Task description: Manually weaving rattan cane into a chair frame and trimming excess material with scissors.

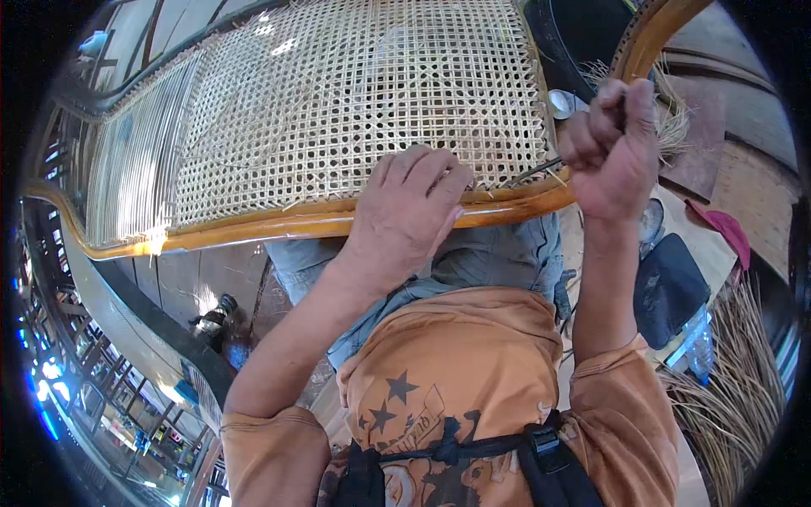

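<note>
A wooden chair frame with a honey-brown curved rail (pixel 304 225) lies across my lap. Stretched over it is a woven cane panel (pixel 355 110) with open holes, and several cane ends poke out along its edge. My left hand (pixel 410 203) is bent over the rail, its fingers curled at the panel's near edge; what lies under the fingertips is hidden. Raised at the rail's right end, my right hand (pixel 612 152) is closed in a fist. A thin dark pointed tool (pixel 539 171) runs from this fist to the corner of the weave.
On the left, the panel gives way to parallel cane strands (pixel 135 169). Bundled loose cane (pixel 735 372) lies at the lower right, beside a dark flat piece (pixel 672 283) and a red cloth item (pixel 725 232). A black tub (pixel 583 38) and a white cup (pixel 560 104) stand beyond the right corner.
</note>
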The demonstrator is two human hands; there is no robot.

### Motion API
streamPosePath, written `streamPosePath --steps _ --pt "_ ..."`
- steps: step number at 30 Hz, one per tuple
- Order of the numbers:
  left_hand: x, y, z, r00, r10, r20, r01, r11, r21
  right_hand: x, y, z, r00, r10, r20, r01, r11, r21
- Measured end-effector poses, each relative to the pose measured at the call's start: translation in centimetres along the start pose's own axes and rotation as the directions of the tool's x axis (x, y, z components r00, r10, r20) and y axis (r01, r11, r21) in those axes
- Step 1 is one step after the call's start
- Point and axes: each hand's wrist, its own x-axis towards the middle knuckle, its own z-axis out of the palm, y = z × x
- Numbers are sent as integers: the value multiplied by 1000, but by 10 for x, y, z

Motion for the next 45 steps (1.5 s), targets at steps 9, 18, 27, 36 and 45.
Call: streamPosePath --steps 9,18,27,36,45 --pt "-3 -6 16 996 -47 -76 42 997 -63 7 22 5 996 75 45 -76 997 17" --pt "-12 -9 27 963 -38 -268 46 999 23 3 23 38 877 194 440 91 831 -549" --pt "-32 44 46 1000 -15 -16 17 993 114 13 -38 42 864 -263 428 275 961 36" --pt "-59 31 30 984 94 149 -50 961 -273 -7 20 41 994 37 107 -32 998 -52" --pt "-86 13 36 966 -211 152 247 929 -274 -2 32 46 988 107 109 -98 991 -90"
